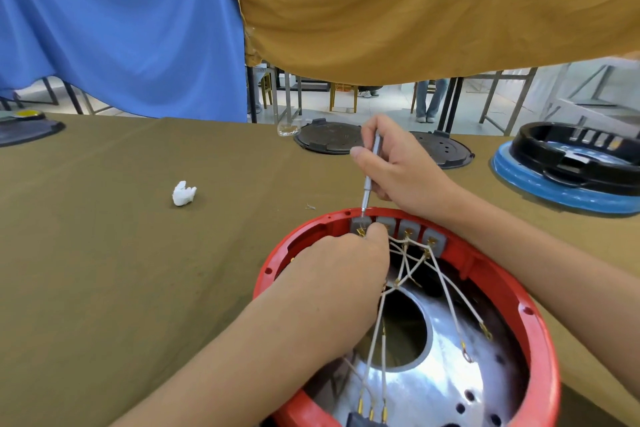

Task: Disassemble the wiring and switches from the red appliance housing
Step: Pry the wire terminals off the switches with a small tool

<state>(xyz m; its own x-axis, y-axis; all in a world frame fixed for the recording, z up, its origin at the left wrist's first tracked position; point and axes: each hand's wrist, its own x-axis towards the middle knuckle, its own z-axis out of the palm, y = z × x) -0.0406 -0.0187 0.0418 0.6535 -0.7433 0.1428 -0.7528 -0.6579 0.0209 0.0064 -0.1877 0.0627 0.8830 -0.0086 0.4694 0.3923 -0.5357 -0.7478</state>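
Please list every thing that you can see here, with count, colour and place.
housing: one, red, near right on the table
switches: four, grey, in a row at the housing's far rim
wires: several, white, across the housing's inside
metal plate: one, silver, inside the housing
screwdriver: one, silver, tip at the leftmost switch
tissue: one, white, left on the table
lids: two, black, far edge
blue base: one, far right
table: one, olive cloth
left hand: at the switches
right hand: holds the screwdriver

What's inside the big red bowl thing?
Inside the red housing: grey switches, white wires, a shiny metal plate. The left hand hides part.
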